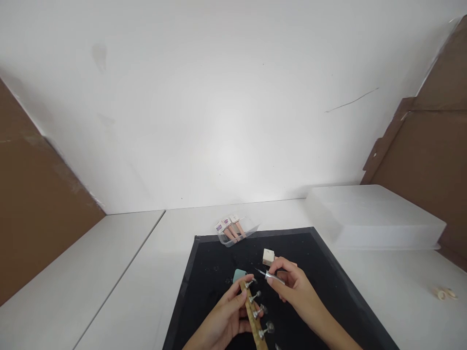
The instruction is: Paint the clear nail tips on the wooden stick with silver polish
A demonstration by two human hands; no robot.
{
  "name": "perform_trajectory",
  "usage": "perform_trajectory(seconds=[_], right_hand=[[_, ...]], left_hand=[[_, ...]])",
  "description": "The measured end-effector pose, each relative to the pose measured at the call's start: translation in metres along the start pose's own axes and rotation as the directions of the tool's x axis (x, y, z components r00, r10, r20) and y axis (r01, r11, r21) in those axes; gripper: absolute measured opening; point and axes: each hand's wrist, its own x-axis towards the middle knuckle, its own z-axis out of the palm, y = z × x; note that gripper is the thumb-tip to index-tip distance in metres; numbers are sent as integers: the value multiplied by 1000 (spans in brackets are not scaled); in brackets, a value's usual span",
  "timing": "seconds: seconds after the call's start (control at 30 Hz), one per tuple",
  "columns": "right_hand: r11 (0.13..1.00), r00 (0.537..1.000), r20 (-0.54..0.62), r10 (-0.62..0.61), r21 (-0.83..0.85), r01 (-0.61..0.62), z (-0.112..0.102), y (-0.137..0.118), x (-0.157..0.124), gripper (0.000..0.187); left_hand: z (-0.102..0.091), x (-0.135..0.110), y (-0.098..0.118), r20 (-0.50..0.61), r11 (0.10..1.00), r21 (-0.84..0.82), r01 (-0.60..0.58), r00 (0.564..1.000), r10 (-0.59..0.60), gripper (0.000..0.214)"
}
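Note:
My left hand (232, 309) is wrapped around a narrow yellowish-brown nail tip stand (251, 311), which points away from me. Along it stand several silver posts carrying clear nail tips (269, 327). Between thumb and fingers, my right hand (294, 284) pinches a nail polish brush (274, 277) by its silver handle. Its thin tip points left, just above the far end of the stand, apart from the farthest nail tip. Beyond my right hand lies a white bottle (268, 256) with a pinkish cap, partly hidden by the fingers. A mint-green object (239, 275) sits just past my left fingertips.
A black mat (215, 291) covers the work area on the white table (146, 272). At its far edge, a clear tray (250, 226) holds several pink-and-white bottles. A large translucent white bin (379, 218) stands at the right. Small beige rings (443, 293) lie at the far right.

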Motion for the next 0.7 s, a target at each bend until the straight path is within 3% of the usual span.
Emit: perform_trajectory(seconds=[0.7], right_hand=[[999,998,-65,-3,49,7,-1,-6,2,13]], left_hand=[[0,-2,3,-22,997,-21,70,997,-71,44]])
